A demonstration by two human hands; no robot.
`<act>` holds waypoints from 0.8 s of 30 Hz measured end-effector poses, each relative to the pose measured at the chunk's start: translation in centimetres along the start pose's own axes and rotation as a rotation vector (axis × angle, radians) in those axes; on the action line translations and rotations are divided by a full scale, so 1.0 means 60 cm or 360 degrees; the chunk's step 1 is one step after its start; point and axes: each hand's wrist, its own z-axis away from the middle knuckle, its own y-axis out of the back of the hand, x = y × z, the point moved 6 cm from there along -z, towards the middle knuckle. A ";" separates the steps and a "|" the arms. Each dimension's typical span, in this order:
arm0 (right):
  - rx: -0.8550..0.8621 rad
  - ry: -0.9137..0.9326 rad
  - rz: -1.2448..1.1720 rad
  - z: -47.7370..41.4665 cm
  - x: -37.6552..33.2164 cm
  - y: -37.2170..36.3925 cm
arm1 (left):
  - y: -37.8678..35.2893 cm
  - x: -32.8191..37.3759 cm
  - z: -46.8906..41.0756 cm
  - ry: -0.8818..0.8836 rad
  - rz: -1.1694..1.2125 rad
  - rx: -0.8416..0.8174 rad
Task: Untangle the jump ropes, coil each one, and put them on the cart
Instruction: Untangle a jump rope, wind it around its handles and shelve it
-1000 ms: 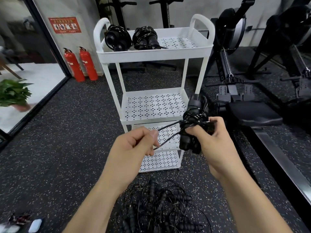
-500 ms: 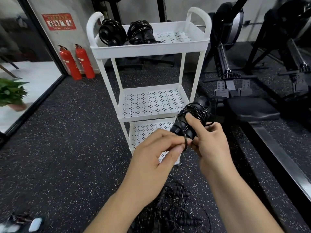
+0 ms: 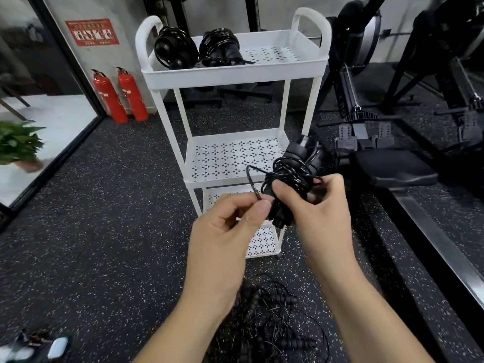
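The right hand (image 3: 322,213) is clenched around a coiled jump rope (image 3: 293,174): two black handles held together with thin black cord wound around their middle, the thumb pressed on the near side of the windings and the fingers curled behind. The bundle is held in the air in front of the right edge of the cart's middle shelf, tilted so the handle tops point up and away. The left hand (image 3: 225,231), just beside the right and touching the bundle's lower part, pinches the loose cord end (image 3: 250,179) between thumb and forefinger; from the pinch the cord arcs up and over to the windings. The white three-shelf cart (image 3: 235,74) stands on the speckled black floor (image 3: 104,231) straight ahead. At the left end of its top shelf lie two coiled ropes, side by side and touching: one (image 3: 174,49) against the left handle, the other (image 3: 220,47) nearer the middle. On the floor below the forearms lies a tangled pile of ropes (image 3: 267,320), handles and cords mixed. Two red fire extinguishers (image 3: 120,96) stand against the wall left of the cart, a potted plant (image 3: 18,142) sits at the far left, and a rowing machine (image 3: 366,142) is to the right.
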 end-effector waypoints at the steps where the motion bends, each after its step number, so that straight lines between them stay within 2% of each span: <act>1: -0.0036 -0.0010 0.0050 0.002 0.001 -0.004 | 0.006 0.000 -0.005 0.0021 0.0064 0.0018; 6: -0.0068 -0.0086 -0.0079 0.005 0.007 -0.014 | 0.023 0.000 -0.018 0.0073 0.0144 0.0015; 8: -0.0131 -0.0034 0.0022 0.004 0.005 -0.015 | 0.031 -0.003 -0.022 0.0130 0.0199 0.0017; 13: -0.0695 0.0074 0.0385 0.034 0.012 -0.055 | 0.052 0.011 -0.044 0.0167 0.0248 -0.0007; 19: -0.1011 0.0001 0.0450 0.047 0.010 -0.073 | 0.096 0.027 -0.064 -0.0005 -0.0099 0.0183; 24: -0.1173 -0.0120 0.0283 0.056 0.014 -0.078 | 0.123 0.020 -0.072 -0.0114 -0.0445 0.0256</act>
